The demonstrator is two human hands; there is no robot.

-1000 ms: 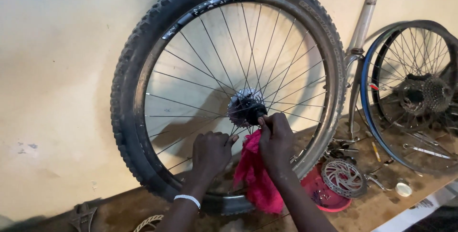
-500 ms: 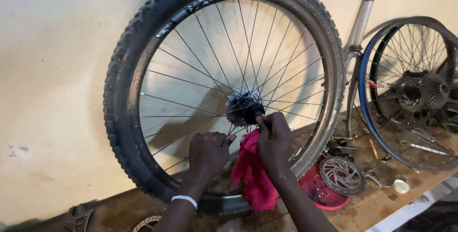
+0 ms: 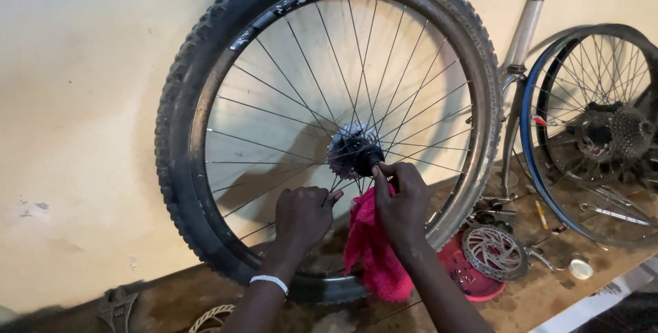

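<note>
A second spoked wheel (image 3: 595,134) leans right, brake disc (image 3: 494,251) on the bench (image 3: 548,292).

Both forearms reach forward; the left hand (image 3: 303,215) curls loosely, the right hand (image 3: 401,199) pinches with thumb and fingertips.

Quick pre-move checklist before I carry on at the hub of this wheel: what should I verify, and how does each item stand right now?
1. Big wheel upright against the wall: ok.
2. Right hand at the hub, fingertips touching it: ok.
3. Pink rag held under the right hand: ok, but it hangs across the lower spokes.
4. Left hand steadying the spokes below the hub: ok.
5. Hub clean: cannot tell, it is dark and partly covered.
6. Bench space to the right: not ok, a brake disc, a red dish and small parts crowd the rim.
</note>
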